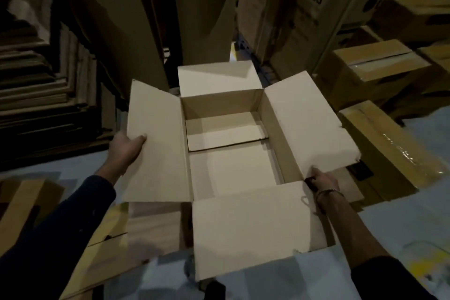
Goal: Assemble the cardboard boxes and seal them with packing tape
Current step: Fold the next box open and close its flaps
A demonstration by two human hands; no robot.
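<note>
An open cardboard box (219,105) stands in front of me with all its top flaps spread outward and its bottom flaps folded in. My left hand (125,151) grips the outer edge of the left flap (155,148), thumb on top. My right hand (321,181) holds the near corner of the right flap (306,124), thumb on the flap's edge. The near flap (253,226) points toward me. No packing tape roll is visible.
Taped boxes (379,73) sit at the right, one (389,151) close beside the right flap. Tall LG cartons (304,12) stand behind. Stacked flat cardboard (41,85) fills the left. Flattened boxes (114,248) lie at the near left on a pale floor covering (401,231).
</note>
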